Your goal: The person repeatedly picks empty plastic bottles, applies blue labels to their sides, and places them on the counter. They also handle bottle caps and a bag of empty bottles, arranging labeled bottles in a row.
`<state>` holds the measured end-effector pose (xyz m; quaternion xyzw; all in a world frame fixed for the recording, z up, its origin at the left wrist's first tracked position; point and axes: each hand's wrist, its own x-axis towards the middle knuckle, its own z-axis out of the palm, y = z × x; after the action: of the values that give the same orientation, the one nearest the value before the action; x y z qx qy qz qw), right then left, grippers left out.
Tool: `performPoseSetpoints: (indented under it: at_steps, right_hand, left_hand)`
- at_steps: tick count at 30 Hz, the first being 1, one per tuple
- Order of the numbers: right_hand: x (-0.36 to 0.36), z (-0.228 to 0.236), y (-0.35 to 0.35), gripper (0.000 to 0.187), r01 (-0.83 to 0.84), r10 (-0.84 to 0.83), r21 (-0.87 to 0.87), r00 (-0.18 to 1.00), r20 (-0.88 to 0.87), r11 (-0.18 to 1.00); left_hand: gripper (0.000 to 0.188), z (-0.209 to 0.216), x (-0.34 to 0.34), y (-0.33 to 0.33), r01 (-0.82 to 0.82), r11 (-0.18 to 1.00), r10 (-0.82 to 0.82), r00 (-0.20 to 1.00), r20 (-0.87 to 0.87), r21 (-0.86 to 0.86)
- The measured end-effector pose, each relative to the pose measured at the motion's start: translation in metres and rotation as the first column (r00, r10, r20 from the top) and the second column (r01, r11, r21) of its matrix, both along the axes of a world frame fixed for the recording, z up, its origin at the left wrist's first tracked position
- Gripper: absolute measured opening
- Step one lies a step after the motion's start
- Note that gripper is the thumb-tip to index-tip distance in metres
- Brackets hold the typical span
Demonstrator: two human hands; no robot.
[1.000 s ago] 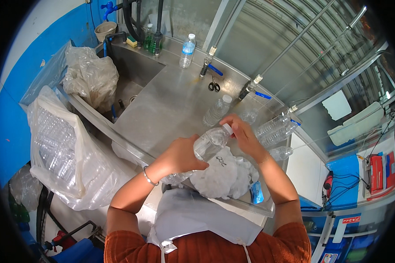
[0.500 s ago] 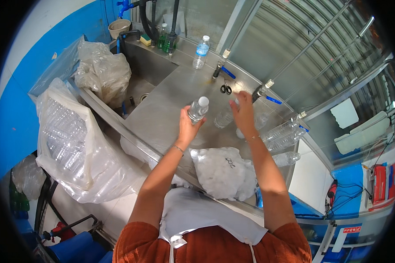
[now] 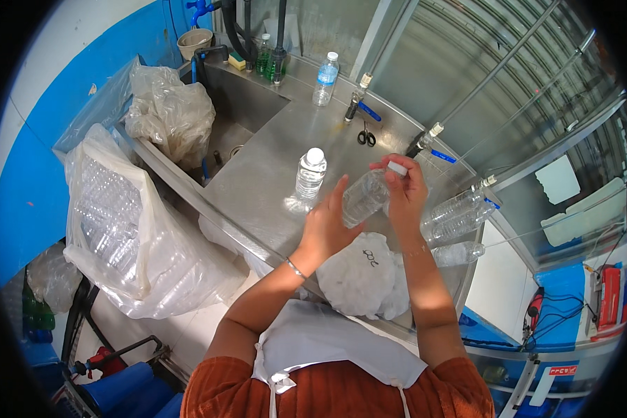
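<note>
Plastic bottle point(image 3: 366, 198), white-capped, tilted between both hands point(image 3: 329, 226).

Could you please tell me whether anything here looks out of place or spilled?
Nothing looks clearly spilled or damaged. The one mildly odd thing is the crumpled clear plastic bunched at the left end of the sink, hiding part of it.

The rust top point(image 3: 334, 398) seems ribbed (white apron point(image 3: 338, 343) over).

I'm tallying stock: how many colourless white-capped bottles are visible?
3: held bottle between left hand and right hand, standing bottle on the steel counter, blue-labelled bottle near its back edge. The bottle-filled plastic bag may hide others.
</note>
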<state>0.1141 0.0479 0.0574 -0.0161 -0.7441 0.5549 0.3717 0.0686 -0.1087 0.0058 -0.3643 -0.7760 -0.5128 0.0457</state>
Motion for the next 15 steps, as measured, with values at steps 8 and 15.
performPoseSetpoints:
  at_steps: [8,15]
  right_hand:
    - [0.016,0.026,-0.007,0.032,-0.641,0.420,-0.462,0.760,-0.496,0.613]
    - [0.025,0.026,0.000,0.036,-0.439,0.346,-0.378,0.892,-0.290,0.815]
  left_hand:
    - [0.074,0.041,0.022,-0.025,0.471,0.474,-0.785,-0.156,0.599,0.744]
    - [0.078,0.024,0.031,-0.013,0.376,0.429,-0.846,-0.151,0.511,0.821]
